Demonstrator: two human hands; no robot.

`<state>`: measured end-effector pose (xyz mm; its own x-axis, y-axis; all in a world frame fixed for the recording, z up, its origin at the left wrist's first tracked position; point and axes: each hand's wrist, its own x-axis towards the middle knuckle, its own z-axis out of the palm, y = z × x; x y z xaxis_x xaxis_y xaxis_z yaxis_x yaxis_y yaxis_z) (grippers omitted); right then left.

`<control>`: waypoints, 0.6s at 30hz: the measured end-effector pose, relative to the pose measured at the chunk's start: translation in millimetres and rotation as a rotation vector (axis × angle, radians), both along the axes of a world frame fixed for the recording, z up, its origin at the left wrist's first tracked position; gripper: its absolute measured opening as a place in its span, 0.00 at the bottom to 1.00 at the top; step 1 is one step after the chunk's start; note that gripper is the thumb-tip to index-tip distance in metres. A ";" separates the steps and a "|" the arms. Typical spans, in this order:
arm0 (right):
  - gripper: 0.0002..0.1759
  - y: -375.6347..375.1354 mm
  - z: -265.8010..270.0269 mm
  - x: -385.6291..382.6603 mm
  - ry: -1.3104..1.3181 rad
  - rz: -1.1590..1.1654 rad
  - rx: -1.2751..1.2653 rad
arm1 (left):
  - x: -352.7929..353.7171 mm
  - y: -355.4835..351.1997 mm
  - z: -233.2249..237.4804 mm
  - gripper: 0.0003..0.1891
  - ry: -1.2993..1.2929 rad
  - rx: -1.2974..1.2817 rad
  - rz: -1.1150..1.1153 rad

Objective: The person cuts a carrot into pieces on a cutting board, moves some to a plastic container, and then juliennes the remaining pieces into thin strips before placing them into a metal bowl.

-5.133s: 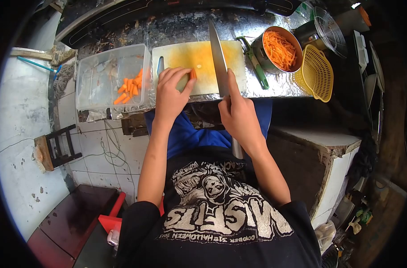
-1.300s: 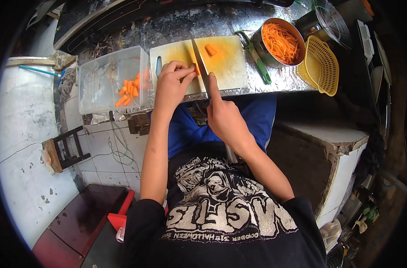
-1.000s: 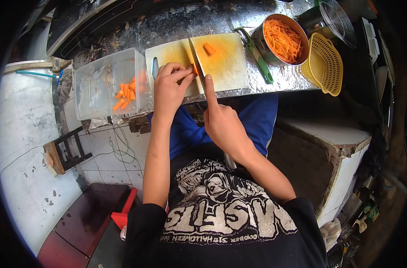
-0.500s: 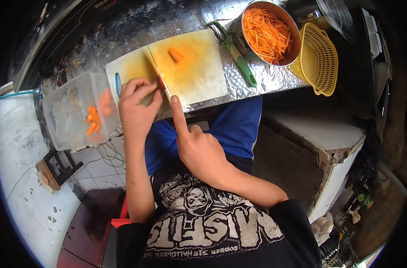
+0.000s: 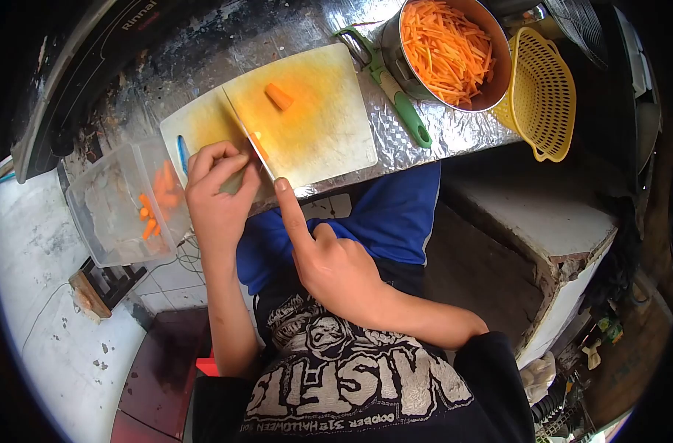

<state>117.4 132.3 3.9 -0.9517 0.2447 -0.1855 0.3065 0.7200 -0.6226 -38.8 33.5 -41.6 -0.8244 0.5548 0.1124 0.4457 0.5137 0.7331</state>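
Observation:
A knife (image 5: 240,120) stands edge-down across the white cutting board (image 5: 329,133), its handle hidden in my right hand (image 5: 332,266). My right index finger lies stretched along the top of the blade. Left of the blade, my left hand (image 5: 217,193) is closed, fingers curled and thumb tucked in, against a carrot piece mostly hidden by the fingertips. A thin carrot slice (image 5: 259,146) shows just right of the blade. Farther up the board lies a larger carrot chunk (image 5: 279,97).
On the left, a clear plastic container (image 5: 104,203) holds carrot pieces (image 5: 149,216). A green-handled peeler (image 5: 403,111) lies right of the board, beside a metal pot (image 5: 505,77) full of carrot strips (image 5: 447,55). A yellow basket (image 5: 543,96) leans at the far right.
The knife and both hands have shifted slightly left and down in view, partly because the view itself moved. An orange slice now shows more on the blade's right side.

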 end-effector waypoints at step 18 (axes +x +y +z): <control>0.46 1.3 -14.3 -32.9 0.035 -0.069 0.093 | -5.5 -3.4 2.3 0.09 -0.094 0.022 -0.017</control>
<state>84.5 133.6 -10.4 -0.9376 0.3243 -0.1256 0.3363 0.7534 -0.5650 -44.3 30.1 -39.3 -0.8223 0.5671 0.0474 0.3829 0.4898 0.7832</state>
